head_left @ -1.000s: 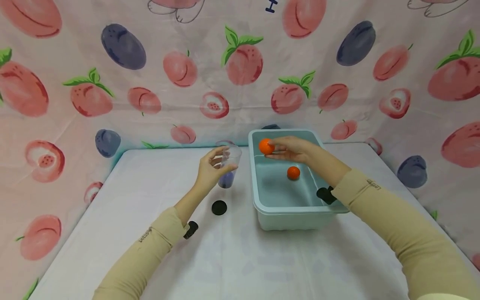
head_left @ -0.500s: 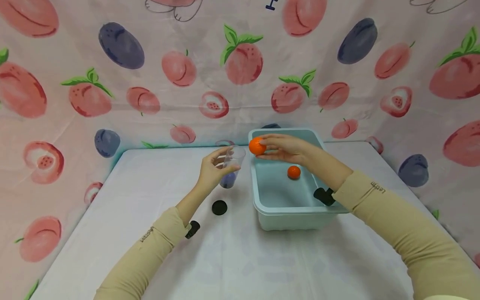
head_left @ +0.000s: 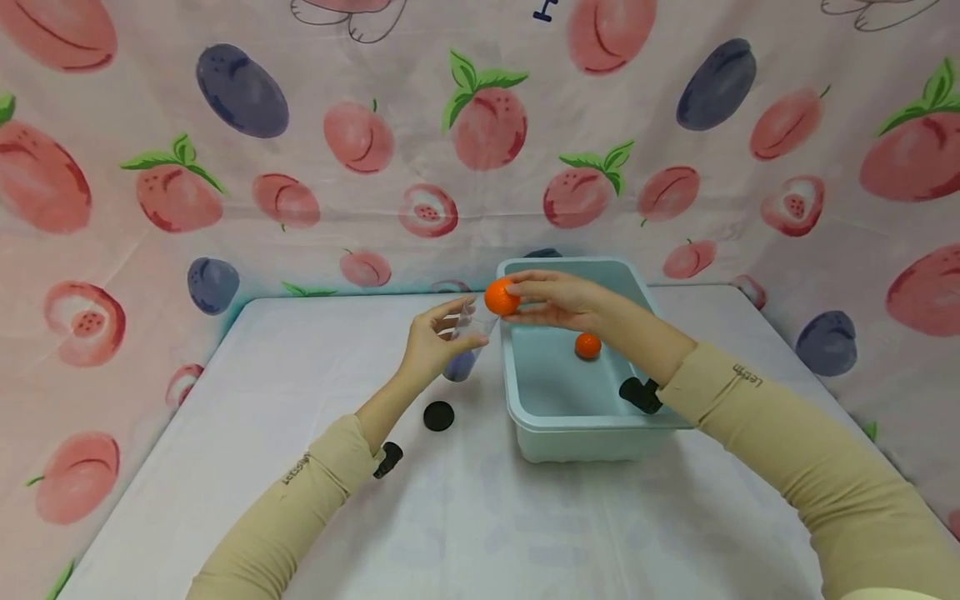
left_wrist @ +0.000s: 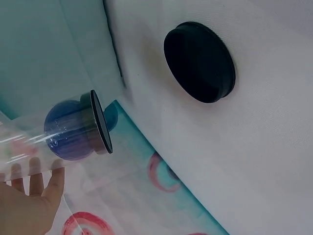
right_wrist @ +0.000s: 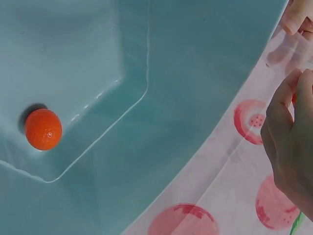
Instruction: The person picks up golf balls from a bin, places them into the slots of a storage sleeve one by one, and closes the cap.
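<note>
My left hand point(head_left: 429, 343) grips a clear plastic tube point(head_left: 476, 325), tilted with its top toward the right. A blue ball point(left_wrist: 68, 129) lies at the tube's bottom, by a black end cap point(left_wrist: 100, 122). Between the fingertips of my right hand point(head_left: 561, 302) is an orange ball point(head_left: 501, 297), held at the tube's upper end; whether it touches the rim I cannot tell. In the right wrist view, the right hand point(right_wrist: 291, 137) hides most of that ball. A second orange ball point(right_wrist: 43, 129), with a dimpled surface, rests on the floor of the pale blue tub point(head_left: 592, 422).
A round black lid point(head_left: 438, 416) lies on the white tabletop point(head_left: 420, 517), hollow side visible in the left wrist view. The tub stands right of the tube, beneath my right forearm. Fruit-printed cloth point(head_left: 480, 200) hangs behind the table.
My right hand has carried the orange ball left, from over the tub to the tube's upper end. The left hand has shifted slightly right, and the tube tilts more.
</note>
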Action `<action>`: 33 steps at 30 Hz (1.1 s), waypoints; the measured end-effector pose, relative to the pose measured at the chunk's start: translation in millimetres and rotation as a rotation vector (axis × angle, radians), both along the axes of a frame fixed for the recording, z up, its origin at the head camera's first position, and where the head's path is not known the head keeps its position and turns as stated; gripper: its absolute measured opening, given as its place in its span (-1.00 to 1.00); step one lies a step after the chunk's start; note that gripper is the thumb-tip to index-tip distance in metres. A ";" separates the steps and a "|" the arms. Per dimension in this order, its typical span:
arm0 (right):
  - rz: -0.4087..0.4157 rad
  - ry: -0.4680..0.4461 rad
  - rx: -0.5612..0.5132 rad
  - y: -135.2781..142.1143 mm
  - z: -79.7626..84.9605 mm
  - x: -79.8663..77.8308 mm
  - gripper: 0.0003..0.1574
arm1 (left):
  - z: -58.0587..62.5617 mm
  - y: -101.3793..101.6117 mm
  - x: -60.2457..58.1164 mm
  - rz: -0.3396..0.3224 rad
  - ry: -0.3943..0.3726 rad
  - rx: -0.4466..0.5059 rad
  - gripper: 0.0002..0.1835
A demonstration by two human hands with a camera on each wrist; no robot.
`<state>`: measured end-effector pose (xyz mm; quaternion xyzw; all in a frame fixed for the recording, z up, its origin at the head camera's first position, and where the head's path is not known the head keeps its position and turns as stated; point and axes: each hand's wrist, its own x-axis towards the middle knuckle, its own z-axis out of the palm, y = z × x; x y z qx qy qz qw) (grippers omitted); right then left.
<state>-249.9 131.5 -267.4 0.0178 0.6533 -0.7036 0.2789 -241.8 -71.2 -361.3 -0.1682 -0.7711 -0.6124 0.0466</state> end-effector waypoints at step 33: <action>0.023 0.040 0.093 33.2 -6.5 -15.8 -0.37 | -7.6 -5.1 3.7 0.053 -0.022 0.019 -0.40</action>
